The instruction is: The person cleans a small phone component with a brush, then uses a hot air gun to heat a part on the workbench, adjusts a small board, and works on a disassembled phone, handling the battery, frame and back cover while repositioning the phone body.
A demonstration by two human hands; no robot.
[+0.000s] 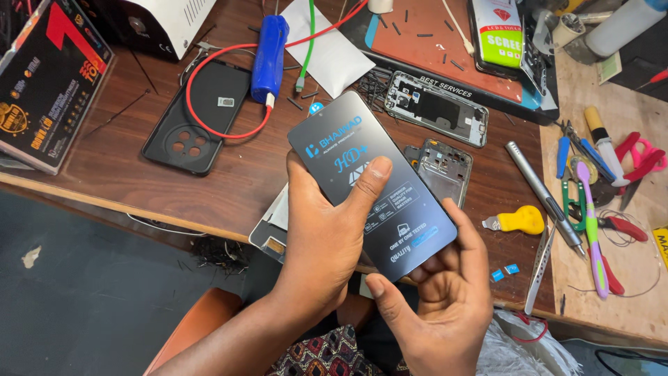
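Observation:
I hold a black phone display panel [362,174] with a printed protective film, tilted above the edge of the brown wooden table [125,174]. My left hand [327,237] grips it from beneath, thumb pressed on its face. My right hand [445,299] supports the panel's lower right corner with thumb and fingers.
A black phone back cover [198,115] lies left under a red cable [229,132] and a blue cylinder-shaped device [269,56]. Two metal phone frames [437,108] lie behind the panel. A silver screwdriver [543,191], yellow opening tool [518,221], tweezers [539,268], and several pliers and cutters [598,209] lie right.

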